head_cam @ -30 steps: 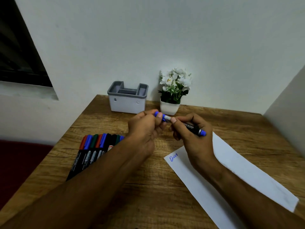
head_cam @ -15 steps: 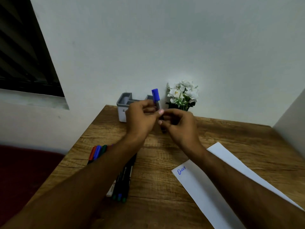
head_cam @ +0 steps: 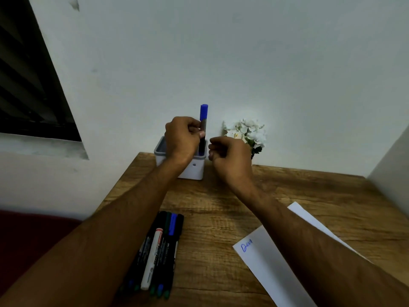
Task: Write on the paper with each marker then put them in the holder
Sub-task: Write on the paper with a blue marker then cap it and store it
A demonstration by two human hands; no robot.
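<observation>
Blue-capped marker [head_cam: 203,129] stands upright, cap up, lower end dipped into the right end of the grey-rimmed white holder [head_cam: 194,170]. I cannot tell whether its tip touches the holder's floor. My left hand [head_cam: 182,138] pinches the barrel between thumb and curled fingers, just below the cap. That hand and wrist cover most of the holder's front and its inner compartments, so I cannot see how they are divided.

Right hand [head_cam: 230,157] hangs just to the right of the marker, apart from it, fingers loosely curled, holding nothing. Behind it and partly hidden by it, a small pot of white flowers [head_cam: 247,132] against the wall.

Nearer me, under the left forearm, a row of remaining markers [head_cam: 163,247] lies side by side on the wooden table [head_cam: 221,209]; the forearm covers the left ones. Under the right forearm lies the white paper [head_cam: 261,258], with a short blue scribble near its left corner.
</observation>
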